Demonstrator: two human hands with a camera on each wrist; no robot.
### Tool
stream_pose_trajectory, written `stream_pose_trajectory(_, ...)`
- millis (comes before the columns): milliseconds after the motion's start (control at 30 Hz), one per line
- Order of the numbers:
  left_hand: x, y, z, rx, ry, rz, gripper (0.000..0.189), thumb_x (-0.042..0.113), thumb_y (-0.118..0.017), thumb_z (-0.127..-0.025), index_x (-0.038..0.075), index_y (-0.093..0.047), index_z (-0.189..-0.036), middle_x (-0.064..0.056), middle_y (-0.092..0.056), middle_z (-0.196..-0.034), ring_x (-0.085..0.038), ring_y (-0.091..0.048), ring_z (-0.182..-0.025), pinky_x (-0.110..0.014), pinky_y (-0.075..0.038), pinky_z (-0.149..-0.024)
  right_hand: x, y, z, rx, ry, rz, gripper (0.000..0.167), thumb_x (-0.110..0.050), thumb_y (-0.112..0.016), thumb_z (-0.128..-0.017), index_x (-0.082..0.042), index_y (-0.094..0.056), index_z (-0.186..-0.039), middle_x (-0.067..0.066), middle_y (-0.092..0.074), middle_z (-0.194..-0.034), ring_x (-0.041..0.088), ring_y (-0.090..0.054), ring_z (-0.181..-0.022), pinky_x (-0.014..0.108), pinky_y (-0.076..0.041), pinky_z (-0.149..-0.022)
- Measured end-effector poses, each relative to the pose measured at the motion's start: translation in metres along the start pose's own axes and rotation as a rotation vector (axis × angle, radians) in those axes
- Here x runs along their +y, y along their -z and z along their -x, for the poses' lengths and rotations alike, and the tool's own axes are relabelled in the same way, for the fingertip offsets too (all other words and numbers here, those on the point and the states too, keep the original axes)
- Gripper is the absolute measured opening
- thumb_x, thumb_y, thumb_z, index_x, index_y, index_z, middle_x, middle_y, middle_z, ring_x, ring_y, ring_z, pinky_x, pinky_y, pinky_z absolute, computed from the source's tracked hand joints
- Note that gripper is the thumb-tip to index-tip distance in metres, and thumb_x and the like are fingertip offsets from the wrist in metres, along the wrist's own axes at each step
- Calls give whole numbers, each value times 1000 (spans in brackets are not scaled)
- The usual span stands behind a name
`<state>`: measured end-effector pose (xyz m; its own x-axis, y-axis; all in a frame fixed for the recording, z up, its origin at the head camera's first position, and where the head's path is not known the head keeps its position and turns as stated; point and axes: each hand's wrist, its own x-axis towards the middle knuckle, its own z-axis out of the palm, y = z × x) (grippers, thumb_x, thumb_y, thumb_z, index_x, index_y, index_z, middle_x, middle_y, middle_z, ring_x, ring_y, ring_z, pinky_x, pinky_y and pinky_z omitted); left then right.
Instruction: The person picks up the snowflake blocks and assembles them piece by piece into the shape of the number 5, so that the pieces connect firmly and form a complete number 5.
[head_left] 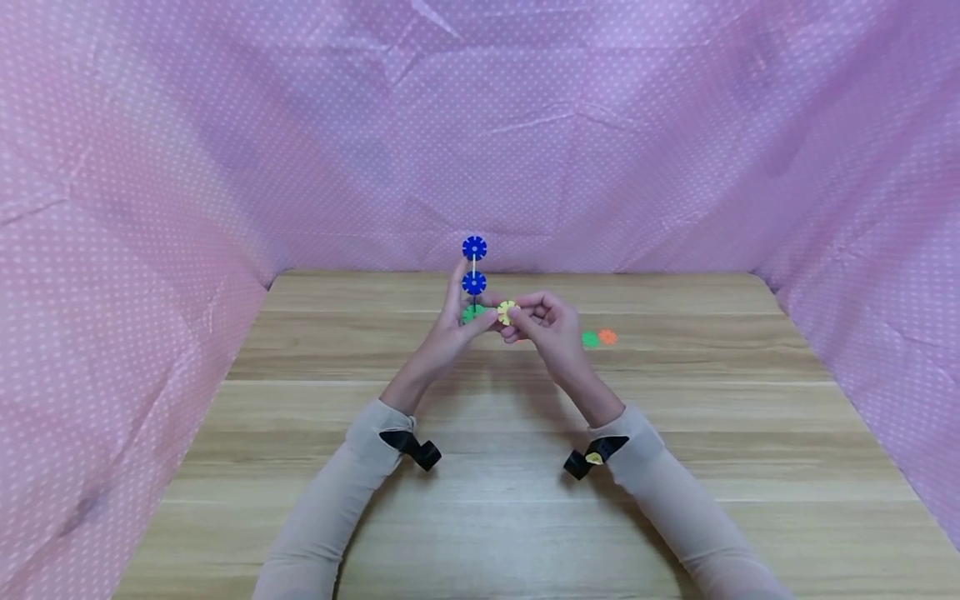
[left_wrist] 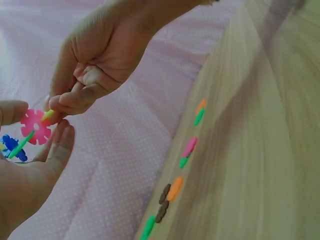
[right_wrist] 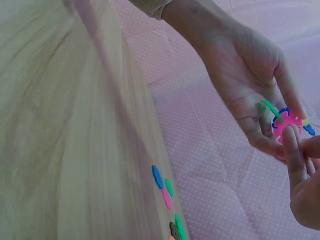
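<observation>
Yellow is the notched disc (head_left: 506,312) which the right hand (head_left: 553,337) pinches between thumb and fingers. Just left of it, the left hand (head_left: 447,332) holds the linked discs (head_left: 474,283), whose two blue pieces stand above its thumb. Between both hands, the yellow edge meets the rim of a pink disc (left_wrist: 30,120); whether it sits in a slot, I cannot tell. To do this well, I think the left grip should stay close to the joint, and the right should push straight, without twisting. Beyond the right hand, to its right, loose green (head_left: 591,339) and orange (head_left: 607,337) discs lie on the table (head_left: 495,533).
</observation>
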<state>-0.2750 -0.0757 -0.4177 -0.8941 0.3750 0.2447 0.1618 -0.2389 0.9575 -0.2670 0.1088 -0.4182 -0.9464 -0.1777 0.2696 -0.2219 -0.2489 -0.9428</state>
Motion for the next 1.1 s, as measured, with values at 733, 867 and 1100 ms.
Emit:
stream_pose_trajectory(733,-6,0,0,228,41,-74,98,-3,-70,-91,36,-14,-162,-2,-61,-98,-12,-62,-92,-20,-58,-83,-11,19,-11,-133,-78,256,26,-5,-63,-99,12,-63,-119,7,-72,-92,13,-69,-73,24,-61,-69)
stream_pose_trajectory(867,-5,-1,0,246,56,-68,100,-3,-70,-91,39,-13,-161,-3,-61,-104,-12,-62,-96,-21,-59,-85,-16,44,-19,-175,-49,422,26,-6,-63,-99,10,-63,-120,19,-72,-98,17,-71,-77,28,-63,-73)
stream_pose_trajectory(1100,-2,-1,1,258,60,-54,102,-6,-71,-88,39,-15,-161,-20,-58,-116,-13,-61,-96,-21,-59,-84,-14,89,-28,-328,-67,790,23,-1,-69,-94,7,-67,-116,25,-72,-95,31,-68,-81,21,-56,-71)
